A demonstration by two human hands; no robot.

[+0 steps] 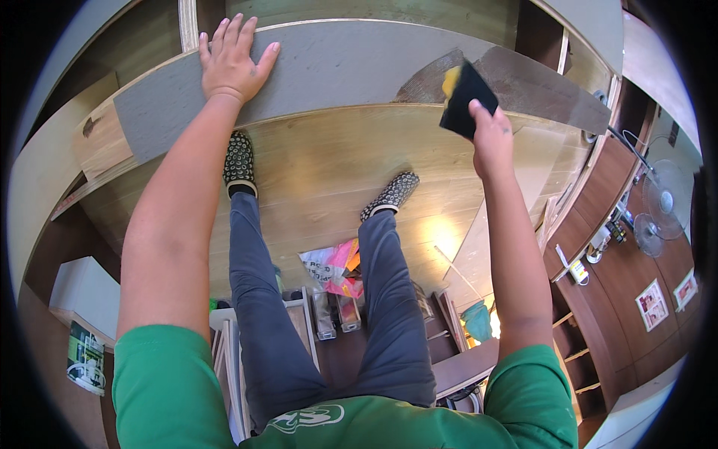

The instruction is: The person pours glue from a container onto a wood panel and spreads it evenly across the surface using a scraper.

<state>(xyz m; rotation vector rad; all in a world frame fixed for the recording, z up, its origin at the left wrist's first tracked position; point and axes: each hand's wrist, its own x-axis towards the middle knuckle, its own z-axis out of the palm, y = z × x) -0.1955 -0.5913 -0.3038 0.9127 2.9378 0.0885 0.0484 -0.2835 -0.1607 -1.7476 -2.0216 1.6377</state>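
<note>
My left hand [230, 69] lies flat with fingers spread on the grey face of a long board [321, 67], near its far edge. In my right hand [491, 138] is a flat, black, square-edged spreader [470, 101], held over the board's right part. A yellow paste [450, 81] shows along the spreader's left edge. Around and right of it, a darker brown smeared coat [535, 86] covers the grey surface. Bare pale wood [105, 142] shows at the board's left end.
Below the board is a wood-look floor [307, 179] where my slippered feet stand. A plastic bag [329, 266] and boxes lie by my legs. A standing fan [662, 198] is at the right, a white bucket [86, 367] at the lower left.
</note>
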